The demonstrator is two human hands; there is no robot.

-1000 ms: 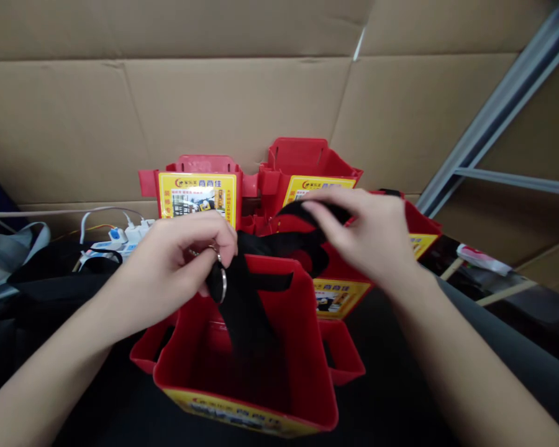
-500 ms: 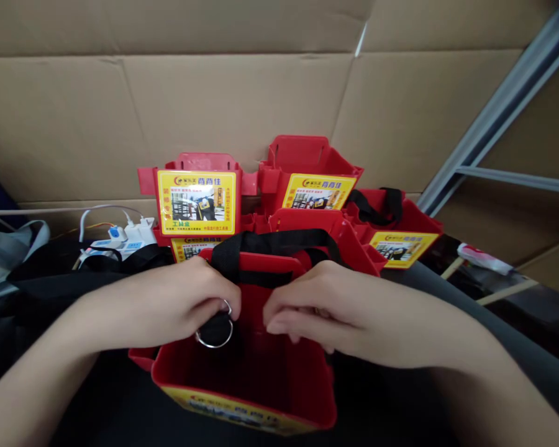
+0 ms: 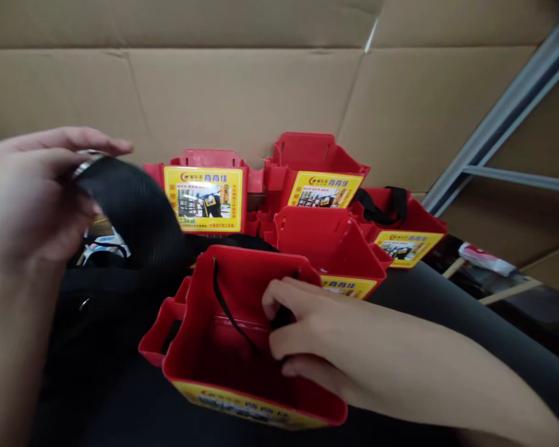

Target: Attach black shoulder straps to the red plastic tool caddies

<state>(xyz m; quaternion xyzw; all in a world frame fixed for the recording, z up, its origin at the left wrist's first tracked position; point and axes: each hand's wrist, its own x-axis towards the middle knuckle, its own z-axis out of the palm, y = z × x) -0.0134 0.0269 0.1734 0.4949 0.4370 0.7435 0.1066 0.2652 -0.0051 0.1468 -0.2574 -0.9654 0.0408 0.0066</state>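
Observation:
A red plastic tool box (image 3: 256, 279) with a yellow label stands open in front of me. My left hand (image 3: 41, 192) is raised at the left, closed on a wide black strap (image 3: 135, 211). A silver ring (image 3: 87, 162) shows by its fingers, smeared by motion. From there the strap runs behind the box. My right hand (image 3: 317, 329) reaches over the box's right side, fingers curled round a dark strap part against the back wall, mostly hidden by the fingers. A thin black band (image 3: 230, 315) hangs from a slot at the back wall's left.
Several more red boxes stand behind, one (image 3: 323, 239) just behind mine and another (image 3: 386, 230) with a black strap on it. A cardboard wall (image 3: 242, 99) closes off the back. A metal frame (image 3: 498, 124) slants at the right. A white power strip (image 3: 105, 245) lies at the left.
My left hand has moved up and left from the box, drawing the strap and ring with it. The strap has left the back wall's front face. My right hand has lowered slightly into the box.

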